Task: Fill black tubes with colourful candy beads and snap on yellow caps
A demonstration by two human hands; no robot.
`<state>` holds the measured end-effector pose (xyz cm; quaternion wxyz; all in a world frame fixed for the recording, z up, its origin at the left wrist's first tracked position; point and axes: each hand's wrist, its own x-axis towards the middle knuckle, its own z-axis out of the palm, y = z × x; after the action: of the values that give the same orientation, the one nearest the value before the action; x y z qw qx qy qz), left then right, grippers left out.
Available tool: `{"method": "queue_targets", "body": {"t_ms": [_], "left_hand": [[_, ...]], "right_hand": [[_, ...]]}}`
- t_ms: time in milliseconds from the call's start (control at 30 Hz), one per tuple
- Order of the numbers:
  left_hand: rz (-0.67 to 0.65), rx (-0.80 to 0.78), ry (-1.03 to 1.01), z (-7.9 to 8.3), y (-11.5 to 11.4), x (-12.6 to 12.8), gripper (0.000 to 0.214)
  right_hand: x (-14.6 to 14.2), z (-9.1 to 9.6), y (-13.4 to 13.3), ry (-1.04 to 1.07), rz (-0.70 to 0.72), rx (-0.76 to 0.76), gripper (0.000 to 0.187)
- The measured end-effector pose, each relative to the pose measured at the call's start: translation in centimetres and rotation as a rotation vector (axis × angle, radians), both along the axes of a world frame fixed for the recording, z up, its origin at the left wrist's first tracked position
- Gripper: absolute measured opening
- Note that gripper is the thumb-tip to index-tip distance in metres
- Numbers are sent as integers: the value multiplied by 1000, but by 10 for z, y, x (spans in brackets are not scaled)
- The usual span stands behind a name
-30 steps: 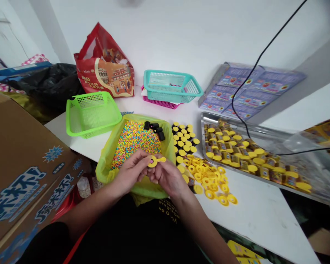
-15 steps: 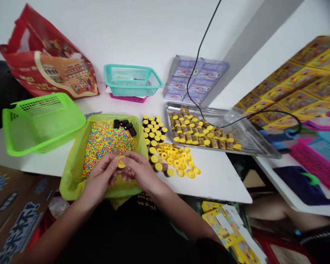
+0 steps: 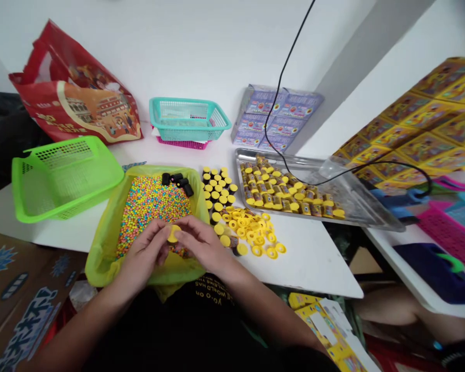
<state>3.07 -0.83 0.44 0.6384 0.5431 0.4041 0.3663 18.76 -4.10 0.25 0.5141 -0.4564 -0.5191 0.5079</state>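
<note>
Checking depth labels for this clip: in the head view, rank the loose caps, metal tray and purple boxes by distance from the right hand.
1. Loose caps, on the table just right of the right hand, which pinches a yellow cap.
2. Metal tray, farther right and back.
3. Purple boxes, against the wall behind the tray.

Both hands, left hand (image 3: 145,253) and right hand (image 3: 201,245), pinch a yellow cap (image 3: 173,233) over the near end of the bead-filled yellow tub (image 3: 101,253), loose yellow caps (image 3: 256,232) right of it
</note>
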Motion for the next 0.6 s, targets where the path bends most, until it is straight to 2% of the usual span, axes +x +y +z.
{"method": "queue_targets", "body": {"t_ms": [133,200,300,367,400,467,533,600], "left_hand": [[-62,-31,3,4,8,2,40],[-131,-26,18,8,12,2,42],[-147,-15,56,16,23,-1,45],[-130,44,131,19,34,-5,44],[-137,98,181,20,40,-7,41],[-161,255,293,21,54,-11,35],[-168,449,426,21,70,-13,31],[-152,631,593,21,88,-12,30]], "right_hand": [[15,9,6,-346,-4,316,21],[29,11,21,-453,-24,385,13],[66,13,68,-584,-269,339,16],[97,14,111,-787,-531,248,24],[111,13,133,-937,-569,183,28],[132,10,173,-1264,-506,113,35],[140,3,203,-1367,-398,119,35],[139,-7,221,-1400,-290,142,32]]}}
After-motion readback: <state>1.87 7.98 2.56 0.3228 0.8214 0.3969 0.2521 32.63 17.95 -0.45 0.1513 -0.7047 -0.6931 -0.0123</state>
